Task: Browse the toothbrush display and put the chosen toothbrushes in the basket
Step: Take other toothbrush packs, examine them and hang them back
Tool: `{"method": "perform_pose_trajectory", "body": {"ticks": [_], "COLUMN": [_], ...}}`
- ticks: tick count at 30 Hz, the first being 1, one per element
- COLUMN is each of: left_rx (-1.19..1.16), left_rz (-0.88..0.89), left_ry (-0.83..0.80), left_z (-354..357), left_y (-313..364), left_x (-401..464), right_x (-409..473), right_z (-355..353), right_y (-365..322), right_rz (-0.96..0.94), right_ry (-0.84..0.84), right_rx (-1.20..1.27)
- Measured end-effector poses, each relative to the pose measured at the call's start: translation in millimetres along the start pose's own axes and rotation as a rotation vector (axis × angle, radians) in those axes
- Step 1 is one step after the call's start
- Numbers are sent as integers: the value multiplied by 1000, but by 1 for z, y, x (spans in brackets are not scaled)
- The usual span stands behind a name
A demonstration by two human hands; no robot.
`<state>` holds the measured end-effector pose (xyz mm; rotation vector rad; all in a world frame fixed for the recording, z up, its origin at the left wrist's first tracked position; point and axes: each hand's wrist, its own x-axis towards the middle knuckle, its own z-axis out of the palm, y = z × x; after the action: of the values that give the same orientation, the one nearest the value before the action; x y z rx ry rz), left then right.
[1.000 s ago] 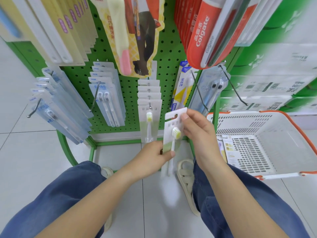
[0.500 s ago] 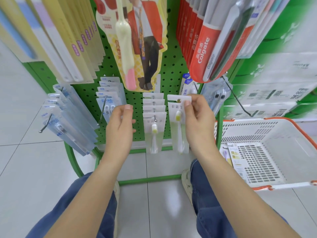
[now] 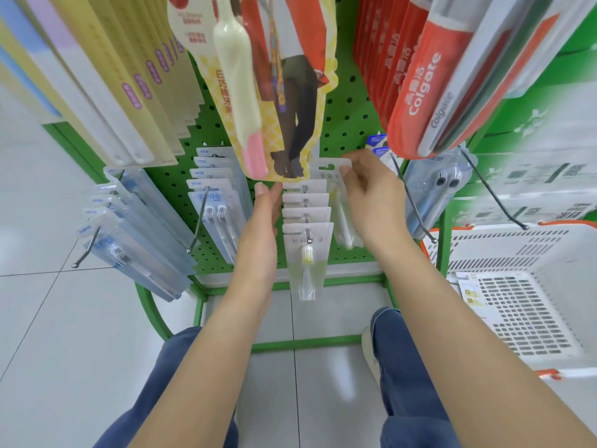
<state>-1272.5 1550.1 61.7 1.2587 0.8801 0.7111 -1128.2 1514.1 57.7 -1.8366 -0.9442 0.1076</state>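
The right hand (image 3: 371, 195) pinches the top corner of a toothbrush pack (image 3: 336, 176) — its grip closed on the white card, which it holds up against the green pegboard (image 3: 345, 118), at about 1 o'clock from the row of matching packs (image 3: 306, 221) on the centre hook. The left hand (image 3: 261, 234) lies at 9 o'clock of that row, fingers straight and touching the packs' edge — its grip holds nothing. The white basket (image 3: 517, 240) with orange rim stands on the floor at 3 o'clock, with a few carded packs (image 3: 468, 291) inside.
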Motion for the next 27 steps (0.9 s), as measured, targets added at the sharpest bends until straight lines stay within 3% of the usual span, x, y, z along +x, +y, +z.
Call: {"method": "perform_pose_trajectory", "body": {"ticks": [8, 21, 27], "left_rx": [-39, -184, -242], "left_rz": [9, -15, -63], "left_ry": [-4, 2, 15], "left_z": [5, 1, -1], "left_y": [-1, -11, -12], "left_x": [0, 3, 5], "right_x": [12, 14, 19], "right_z": [6, 16, 21], "right_y": [11, 6, 6], "right_rz": [88, 172, 299], "right_ry": [-158, -304, -118], "right_rx": [323, 520, 505]}}
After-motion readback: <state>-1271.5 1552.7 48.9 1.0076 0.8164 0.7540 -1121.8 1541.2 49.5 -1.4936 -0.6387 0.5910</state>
